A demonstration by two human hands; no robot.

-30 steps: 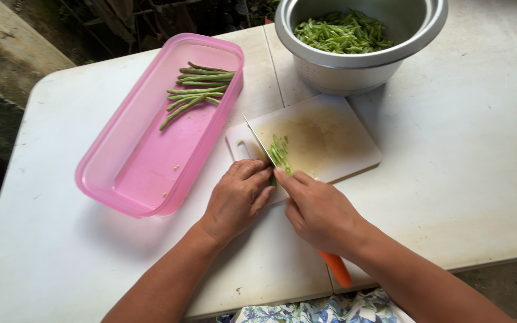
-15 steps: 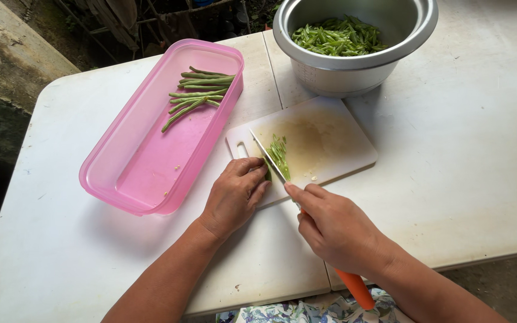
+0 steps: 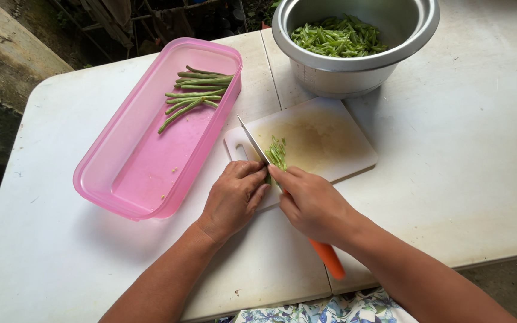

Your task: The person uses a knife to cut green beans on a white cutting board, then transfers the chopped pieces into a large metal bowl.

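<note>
My right hand (image 3: 312, 203) grips a knife (image 3: 257, 146) with an orange handle (image 3: 328, 258); its blade lies across the near left part of a white cutting board (image 3: 330, 134). My left hand (image 3: 234, 197) presses down on green beans at the board's near edge, fingers curled beside the blade. A small fan of sliced green beans (image 3: 277, 152) lies just right of the blade.
A pink plastic tub (image 3: 139, 161) with several whole green beans (image 3: 195, 90) sits to the left. A metal pot (image 3: 354, 66) of cut beans stands behind the board. All rest on a white folding table (image 3: 468, 155); its near edge is by my body.
The knife was drawn back toward me and then pushed forward again across the beans. My left hand stayed in place.
</note>
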